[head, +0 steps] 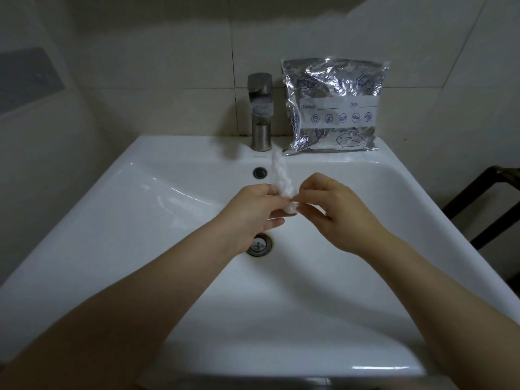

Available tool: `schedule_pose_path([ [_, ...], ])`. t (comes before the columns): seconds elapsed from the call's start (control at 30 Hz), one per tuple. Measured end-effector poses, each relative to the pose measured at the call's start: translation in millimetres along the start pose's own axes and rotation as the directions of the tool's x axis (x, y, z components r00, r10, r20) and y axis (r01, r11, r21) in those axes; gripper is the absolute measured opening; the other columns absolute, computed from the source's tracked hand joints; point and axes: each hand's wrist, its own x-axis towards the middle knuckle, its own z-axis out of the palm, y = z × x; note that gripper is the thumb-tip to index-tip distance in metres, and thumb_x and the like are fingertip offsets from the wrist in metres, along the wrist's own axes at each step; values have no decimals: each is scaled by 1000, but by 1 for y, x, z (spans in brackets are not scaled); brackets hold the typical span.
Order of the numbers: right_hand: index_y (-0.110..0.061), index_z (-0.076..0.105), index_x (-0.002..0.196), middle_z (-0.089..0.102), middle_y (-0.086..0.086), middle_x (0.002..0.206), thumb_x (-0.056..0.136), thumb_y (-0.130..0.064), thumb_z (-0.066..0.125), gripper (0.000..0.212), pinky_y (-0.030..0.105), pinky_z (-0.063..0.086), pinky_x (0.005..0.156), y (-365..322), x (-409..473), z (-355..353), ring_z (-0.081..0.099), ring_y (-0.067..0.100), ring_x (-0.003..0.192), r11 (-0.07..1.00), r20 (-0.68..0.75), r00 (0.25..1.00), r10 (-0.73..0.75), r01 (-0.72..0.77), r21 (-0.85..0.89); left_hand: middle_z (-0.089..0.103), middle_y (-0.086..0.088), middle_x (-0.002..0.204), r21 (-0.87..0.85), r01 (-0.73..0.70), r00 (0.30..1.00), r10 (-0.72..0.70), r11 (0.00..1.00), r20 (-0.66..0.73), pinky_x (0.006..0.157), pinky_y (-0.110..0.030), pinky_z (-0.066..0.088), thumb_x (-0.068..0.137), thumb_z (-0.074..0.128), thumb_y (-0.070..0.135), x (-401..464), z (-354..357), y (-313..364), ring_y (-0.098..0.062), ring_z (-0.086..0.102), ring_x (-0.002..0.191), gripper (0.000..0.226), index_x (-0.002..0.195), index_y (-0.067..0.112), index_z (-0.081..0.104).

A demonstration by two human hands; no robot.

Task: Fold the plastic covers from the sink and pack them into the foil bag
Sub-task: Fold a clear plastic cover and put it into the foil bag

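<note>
while both hands pinch it above the white ceramic sink (pixel 118 220), left hand (pixel 253 209) and right hand (pixel 334 215) roll a crumpled clear plastic cover (pixel 281 178). risk: roll springs open; crinkled silver foil bag (pixel 333 108), back right corner, may topple.

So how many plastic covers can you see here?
1. One plastic cover, scrunched into a strip, is held over the sink between the left hand and right hand. Any inside the foil bag would be hidden.

Crumpled plastic cover (pixel 281 180) held above sink (pixel 168 215); foil bag (pixel 333 106) upright behind.
</note>
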Motion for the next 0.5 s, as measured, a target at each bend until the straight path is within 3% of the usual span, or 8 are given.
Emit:
schedule_pose_path([
  [0.17,-11,73,92,63,2,84,87,-25,51,27,24,43,63,1,0,1,58,17,70,1000,3,1000,12,-12,17,71,-3,82,-39,-8,1000,7,999,-13,74,-20,55,87,60,5,2,-3,0,-10,69,76,8,91,11,65],
  [0.23,-14,73,91,64,-2,80,87,-28,57,22,11,38,65,-1,0,1,56,9,70,997,3,999,39,-39,70,71,-6,85,-71,11,1000,-11,997,1,72,-20,56,89,58,2,2,-4,-1,-11,69,74,14,101,5,63],
  [0.3,-13,69,91,63,-6,76,86,-23,65,12,6,36,63,-4,0,0,55,7,74,974,-12,990,141,-136,181,71,-7,87,-83,33,999,-32,996,19,71,-20,57,88,56,-2,3,-4,-1,-12,70,74,19,106,3,62],
  [0.4,-16,54,87,60,-10,74,81,-12,70,17,12,42,63,-5,-1,-2,56,6,73,908,-21,960,281,-259,328,72,-9,88,-81,81,995,-77,993,56,67,-20,56,89,54,-3,3,-3,-1,-14,71,78,24,110,3,62],
  [0.5,-20,58,75,60,-9,73,77,-7,71,19,17,43,68,-2,-1,0,55,8,68,920,-48,956,289,-263,292,73,-8,86,-80,99,992,-92,992,84,68,-20,56,89,53,-2,1,-2,0,-15,71,81,23,108,4,64],
])
